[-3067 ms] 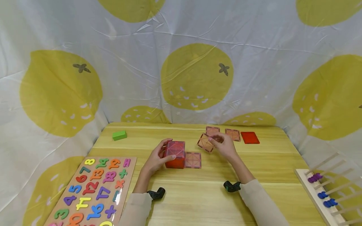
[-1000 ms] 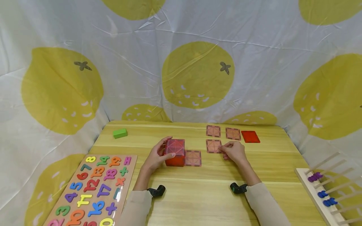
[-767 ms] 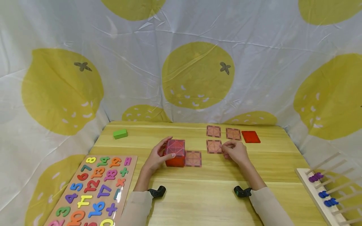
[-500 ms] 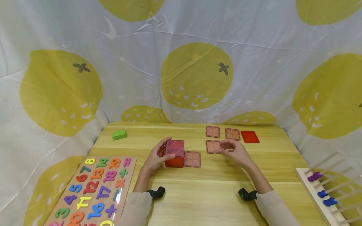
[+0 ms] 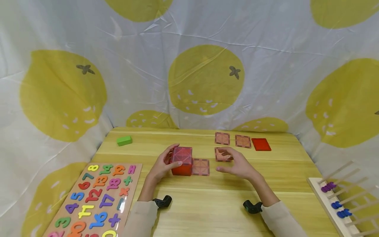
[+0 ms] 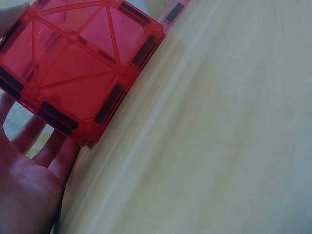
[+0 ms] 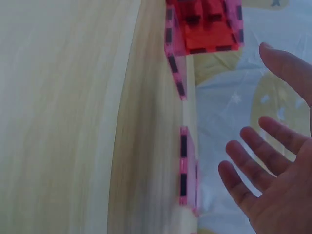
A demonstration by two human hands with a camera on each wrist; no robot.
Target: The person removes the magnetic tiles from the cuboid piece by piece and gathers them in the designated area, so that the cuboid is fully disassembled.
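Note:
A cube of red magnetic tiles (image 5: 182,161) stands on the table left of centre. My left hand (image 5: 161,166) grips it from the left, thumb at the front and fingers along the far side; in the left wrist view the cube (image 6: 83,63) fills the upper left. A pink square magnetic tile (image 5: 200,167) lies flat against the cube's right side. My right hand (image 5: 237,163) hovers with thumb and fingers spread and holds nothing. It partly covers another pink tile (image 5: 219,156) lying behind it. The right wrist view shows this hand (image 7: 278,180) apart from the tiles.
Two pink tiles, one at the back (image 5: 222,138) and one beside it (image 5: 243,141), lie left of a red tile (image 5: 261,144). A green block (image 5: 124,141) sits back left. A number board (image 5: 96,197) occupies the front left, and a bead-and-peg frame (image 5: 331,204) the right edge.
My right hand has set a pink tile flat behind the one beside the cube, let go of it, and moved left with fingers spread. The left hand has kept its hold on the cube.

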